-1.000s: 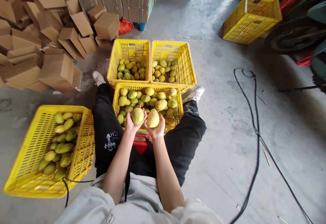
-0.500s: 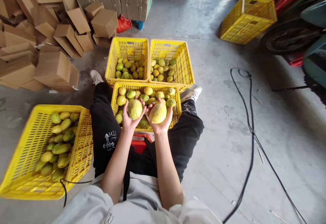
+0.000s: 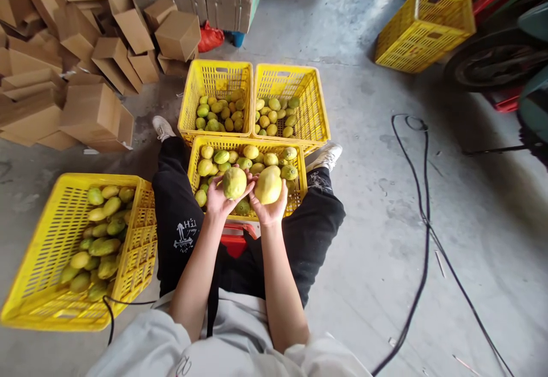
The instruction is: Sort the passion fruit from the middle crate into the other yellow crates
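Note:
My left hand (image 3: 218, 197) is curled round a yellow-green papaya (image 3: 234, 183), with its fingers reaching under the fruit. Beside it my right hand (image 3: 274, 208) cups a larger, paler yellow papaya (image 3: 268, 185) from below. The hands are close together, with fingertips near or touching between the two fruits. Both are held above the near edge of a yellow plastic crate (image 3: 303, 185) between my legs. More papayas, such as a green-striped one (image 3: 221, 157), lie in that crate, partly hidden by my hands.
Two yellow crates (image 3: 183, 100) (image 3: 323, 108) with fruit stand just beyond. At my left a tilted crate (image 3: 38, 251) holds more papayas. Cardboard boxes (image 3: 88, 108) pile up at the far left. A black cable (image 3: 422, 263) lies on the floor at right, near a yellow crate (image 3: 402, 40) and a vehicle wheel (image 3: 483, 63).
The left papaya has turned, showing a greener side, and shifted slightly right. The right papaya has tipped more upright. My hands have drawn closer together, and the view has shifted slightly.

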The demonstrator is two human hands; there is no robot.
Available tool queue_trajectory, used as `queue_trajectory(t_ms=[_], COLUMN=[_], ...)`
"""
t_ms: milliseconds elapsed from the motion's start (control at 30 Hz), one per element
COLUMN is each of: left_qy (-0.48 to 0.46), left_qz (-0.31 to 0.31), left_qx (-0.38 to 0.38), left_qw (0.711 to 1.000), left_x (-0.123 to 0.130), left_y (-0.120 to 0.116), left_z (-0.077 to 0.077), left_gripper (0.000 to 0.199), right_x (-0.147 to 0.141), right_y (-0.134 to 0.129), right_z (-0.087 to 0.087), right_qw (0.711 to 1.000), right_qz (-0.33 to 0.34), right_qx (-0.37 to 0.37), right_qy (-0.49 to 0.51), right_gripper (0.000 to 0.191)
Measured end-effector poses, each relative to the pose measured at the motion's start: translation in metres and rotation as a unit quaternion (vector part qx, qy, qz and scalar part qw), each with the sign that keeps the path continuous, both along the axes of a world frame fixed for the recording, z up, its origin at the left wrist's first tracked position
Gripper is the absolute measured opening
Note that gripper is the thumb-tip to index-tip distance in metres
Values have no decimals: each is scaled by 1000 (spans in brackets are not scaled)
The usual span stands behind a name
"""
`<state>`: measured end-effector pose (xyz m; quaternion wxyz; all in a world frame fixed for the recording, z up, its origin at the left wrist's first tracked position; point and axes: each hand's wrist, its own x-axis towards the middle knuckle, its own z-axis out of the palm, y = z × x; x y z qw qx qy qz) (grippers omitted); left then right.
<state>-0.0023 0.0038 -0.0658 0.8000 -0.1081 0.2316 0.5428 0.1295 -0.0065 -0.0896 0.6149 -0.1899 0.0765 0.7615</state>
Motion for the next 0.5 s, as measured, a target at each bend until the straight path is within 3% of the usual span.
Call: queue_trajectory(t_ms=[133, 233, 500], left_qy=[10, 9, 19], left_qz=[-58, -68, -75], left_qx=[26, 65, 85], left_qw=[998, 996, 993], left_x=[0, 1, -1], left_y=[-3, -4, -4], left_z=[5, 5, 8], left_gripper=[42, 43, 47], right_x=[2, 4, 6], right_y=[-1, -1, -4], right_z=[7, 11, 18], right_qw=[997, 994, 997], right_qz=[11, 25, 30], right_qx=[26, 50, 75], right_qy=[70, 96, 14], right_gripper=[43, 41, 42])
